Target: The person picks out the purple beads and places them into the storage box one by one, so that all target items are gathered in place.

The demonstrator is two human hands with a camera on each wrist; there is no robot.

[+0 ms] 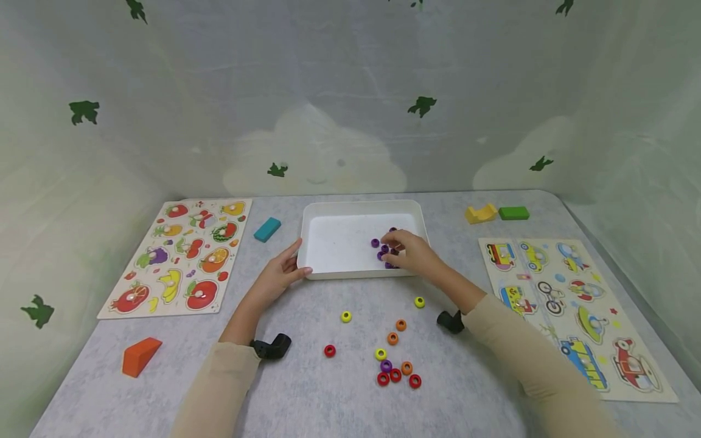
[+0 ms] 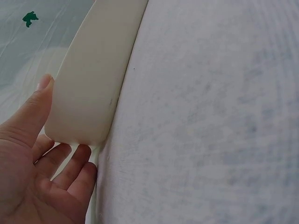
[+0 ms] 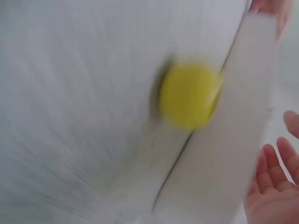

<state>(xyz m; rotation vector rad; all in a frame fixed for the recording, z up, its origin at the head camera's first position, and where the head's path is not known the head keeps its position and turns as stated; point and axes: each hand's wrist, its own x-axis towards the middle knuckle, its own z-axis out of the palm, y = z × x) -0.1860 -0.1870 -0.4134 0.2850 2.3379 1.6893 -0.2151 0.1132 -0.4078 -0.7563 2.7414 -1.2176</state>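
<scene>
A white rectangular tray (image 1: 350,274) stands at the back middle of the table. My left hand (image 1: 276,277) grips its near left corner; in the left wrist view the thumb (image 2: 35,109) lies against the tray wall (image 2: 86,84) and the fingers touch its end. Purple beads (image 1: 375,243) lie in the tray's right part. Over them is my right hand (image 1: 411,250), thumb and fingers apart, partly covering several beads. In the right wrist view this hand (image 3: 273,186) shows beyond the tray wall (image 3: 224,154), with no bead visible between its fingers.
Loose red beads (image 1: 330,351), orange beads (image 1: 401,325), yellow beads (image 1: 347,316) and one purple bead (image 1: 386,365) lie before the tray. A fruit puzzle board (image 1: 181,255) lies left, a vehicle puzzle board (image 1: 569,304) right. Blue (image 1: 267,230), orange (image 1: 140,357), yellow (image 1: 481,213) and green blocks (image 1: 513,213) lie around.
</scene>
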